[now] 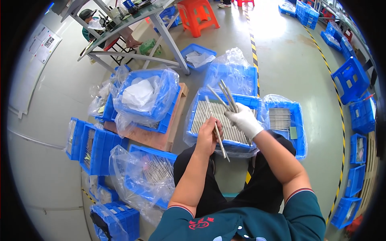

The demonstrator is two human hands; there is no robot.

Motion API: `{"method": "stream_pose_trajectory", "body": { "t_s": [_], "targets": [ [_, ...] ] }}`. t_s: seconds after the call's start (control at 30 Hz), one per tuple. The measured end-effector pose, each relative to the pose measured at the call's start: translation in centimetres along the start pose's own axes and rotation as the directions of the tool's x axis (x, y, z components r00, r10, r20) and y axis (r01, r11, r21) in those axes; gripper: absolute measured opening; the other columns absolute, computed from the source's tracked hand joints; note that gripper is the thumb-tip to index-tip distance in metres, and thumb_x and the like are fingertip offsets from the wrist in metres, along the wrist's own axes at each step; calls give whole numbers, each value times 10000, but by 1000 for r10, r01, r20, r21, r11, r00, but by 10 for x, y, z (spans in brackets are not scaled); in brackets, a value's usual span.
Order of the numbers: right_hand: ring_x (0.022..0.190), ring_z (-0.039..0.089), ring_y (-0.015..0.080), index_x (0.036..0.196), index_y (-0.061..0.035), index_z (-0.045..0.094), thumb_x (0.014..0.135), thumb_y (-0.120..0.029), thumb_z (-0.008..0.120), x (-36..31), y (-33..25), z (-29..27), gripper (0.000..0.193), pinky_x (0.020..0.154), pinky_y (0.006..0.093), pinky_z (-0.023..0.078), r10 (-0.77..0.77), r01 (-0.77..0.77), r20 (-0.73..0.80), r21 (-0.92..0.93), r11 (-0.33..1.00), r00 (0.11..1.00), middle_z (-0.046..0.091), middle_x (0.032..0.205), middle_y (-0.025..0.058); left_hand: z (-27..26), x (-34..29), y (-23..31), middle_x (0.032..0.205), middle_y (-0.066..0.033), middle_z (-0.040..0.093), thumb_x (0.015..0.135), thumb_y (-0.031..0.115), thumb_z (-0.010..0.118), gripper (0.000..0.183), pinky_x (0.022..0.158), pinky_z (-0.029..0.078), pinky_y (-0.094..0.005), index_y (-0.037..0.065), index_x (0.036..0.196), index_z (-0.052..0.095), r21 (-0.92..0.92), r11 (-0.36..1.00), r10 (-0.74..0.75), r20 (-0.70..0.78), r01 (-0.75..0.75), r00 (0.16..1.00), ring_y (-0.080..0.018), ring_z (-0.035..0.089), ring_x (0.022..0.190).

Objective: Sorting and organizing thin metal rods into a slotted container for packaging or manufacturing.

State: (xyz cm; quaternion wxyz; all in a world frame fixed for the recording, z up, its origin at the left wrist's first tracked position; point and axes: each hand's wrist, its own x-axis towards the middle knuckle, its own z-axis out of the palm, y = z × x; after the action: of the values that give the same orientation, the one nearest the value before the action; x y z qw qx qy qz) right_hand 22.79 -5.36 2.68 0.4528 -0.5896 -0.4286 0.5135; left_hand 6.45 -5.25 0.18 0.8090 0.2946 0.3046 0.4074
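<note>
My left hand (208, 137) is bare and closed around a few thin metal rods (217, 130) that point up and away from me. My right hand (245, 119), in a white glove, grips several more metal rods (225, 95) fanned out above it. Both hands hover over a blue plastic crate (245, 101) lined with clear plastic and filled with a flat layer of the same rods (219, 116). I am seated, with my knees on either side of the crate's near edge.
Another blue crate of rods (283, 120) sits to the right, and a bagged one (148, 174) lies by my left knee. More blue crates (144, 100) rest on a wooden pallet (161, 136) at left. A person (90, 24) sits at a metal table; orange stools (199, 16) stand beyond.
</note>
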Motion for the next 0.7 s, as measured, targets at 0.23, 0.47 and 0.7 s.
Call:
{"method": "stream_pose_trajectory", "body": {
  "t_s": [0.23, 0.47, 0.7],
  "targets": [
    [480, 417, 70, 800, -49, 592, 810, -252, 690, 0, 4, -8, 225, 430, 235, 301, 157, -267, 255, 484, 833, 954, 485, 590, -23, 9, -2, -6, 703, -10, 427, 937, 449, 467, 414, 456, 317, -207, 72, 767, 490, -91, 944, -285, 256, 317, 924, -86, 377, 531],
    [462, 466, 101, 790, -34, 575, 767, -268, 693, 32, 14, -18, 263, 413, 244, 352, 163, -78, -185, 399, 914, 969, 534, 623, 21, 11, -8, -26, 667, -4, 404, 932, 373, 493, 341, 470, 302, -232, 68, 781, 503, 69, 919, -395, 134, 389, 909, -105, 358, 547],
    [391, 346, 64, 708, -56, 554, 826, -244, 667, 46, 9, -62, 250, 366, 203, 251, 131, 19, -248, 523, 852, 960, 425, 526, -23, -3, -11, -5, 890, -116, 583, 957, 341, 458, 354, 754, 535, -397, 30, 821, 558, -110, 963, -216, 244, 248, 946, -236, 619, 799]
  ]
}}
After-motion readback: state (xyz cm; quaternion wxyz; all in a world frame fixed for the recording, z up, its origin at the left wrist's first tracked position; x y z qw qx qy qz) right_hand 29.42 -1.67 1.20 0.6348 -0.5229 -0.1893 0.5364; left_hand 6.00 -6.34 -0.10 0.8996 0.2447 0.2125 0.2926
